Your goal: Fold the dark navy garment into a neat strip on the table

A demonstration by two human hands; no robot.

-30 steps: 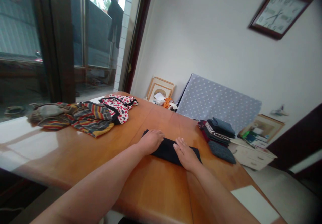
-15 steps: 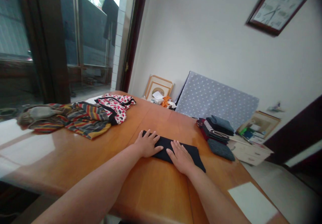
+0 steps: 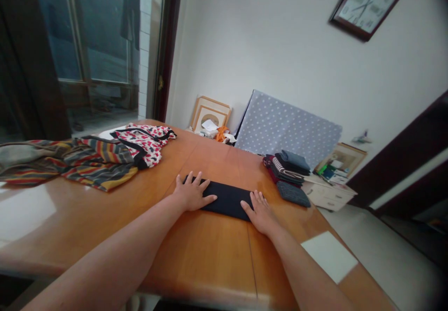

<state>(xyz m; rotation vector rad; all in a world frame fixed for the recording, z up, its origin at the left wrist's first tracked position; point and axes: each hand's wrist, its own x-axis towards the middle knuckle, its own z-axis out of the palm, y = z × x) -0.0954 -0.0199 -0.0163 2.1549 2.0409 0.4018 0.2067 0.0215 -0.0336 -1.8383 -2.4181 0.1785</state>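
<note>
A dark navy folded garment lies flat as a long strip on the wooden table. My left hand rests on its left end, palm down with the fingers spread. On the right end lies my right hand, flat, fingers stretched out and thumb apart. Both hands press on the cloth without gripping it. The garment's exact kind cannot be made out in this folded shape.
To the left lie a striped garment and a red-and-white patterned garment, both loose. A stack of folded clothes stands at the right, a folded grey cloth before it. A pale sheet lies near the right edge.
My right hand has slid to the right end of the garment, and my hands are farther apart. The garment's right end, earlier extending past my hand, now ends under it. The view has shifted right.
</note>
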